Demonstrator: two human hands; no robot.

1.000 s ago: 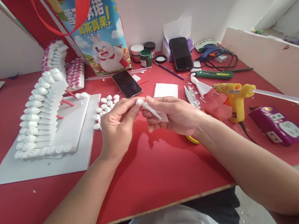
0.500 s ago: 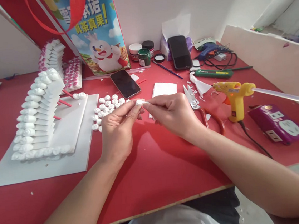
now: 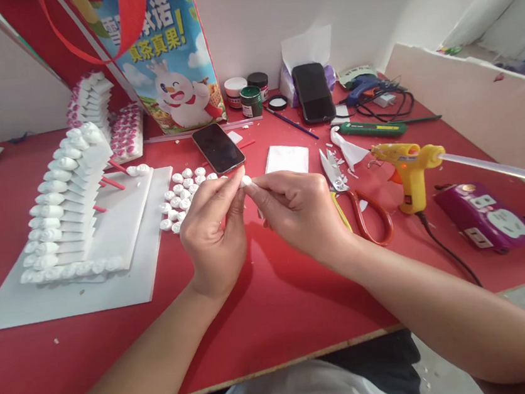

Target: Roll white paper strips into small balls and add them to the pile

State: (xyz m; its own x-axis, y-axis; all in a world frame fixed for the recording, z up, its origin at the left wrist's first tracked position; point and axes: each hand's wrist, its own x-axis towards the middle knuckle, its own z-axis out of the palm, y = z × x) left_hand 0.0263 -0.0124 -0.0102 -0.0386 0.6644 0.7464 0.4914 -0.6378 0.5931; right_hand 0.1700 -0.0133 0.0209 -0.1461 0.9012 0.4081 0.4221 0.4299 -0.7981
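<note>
**Little white rosettes: decent pile ready, border only part done**

Both hands are busy pinching. The left hand (image 3: pixel 214 231) and right hand (image 3: pixel 299 212) meet over the middle of the worktop (image 3: pixel 256 311), and the fingers of each have hold of a small white rolled piece (image 3: pixel 246 180). Most of it's covered, so I can't tell how much rolling is left, but I'd call it mid-shaping.

Just left of the left hand there's a bunch of loose white rosettes (image 3: pixel 175 202) lying on the worktop. They look finished to me, just not attached to anything. Past the right hand, toward the back edge, sits some folded white paper (image 3: pixel 287 158), so maybe there's material for more.

Further out, near the left edge, is the stepped white model (image 3: pixel 79 230) on a white board (image 3: pixel 89 299). Rosettes run up its outer side and along the front of its base; the base's right side is mostly bare apart from a couple at the far corner. So that border's unfinished, I reckon.

Scissors (image 3: pixel 338 184) lie beside the right wrist, and the yellow glue gun (image 3: pixel 404 168) stands untouched toward the right edge.
</note>
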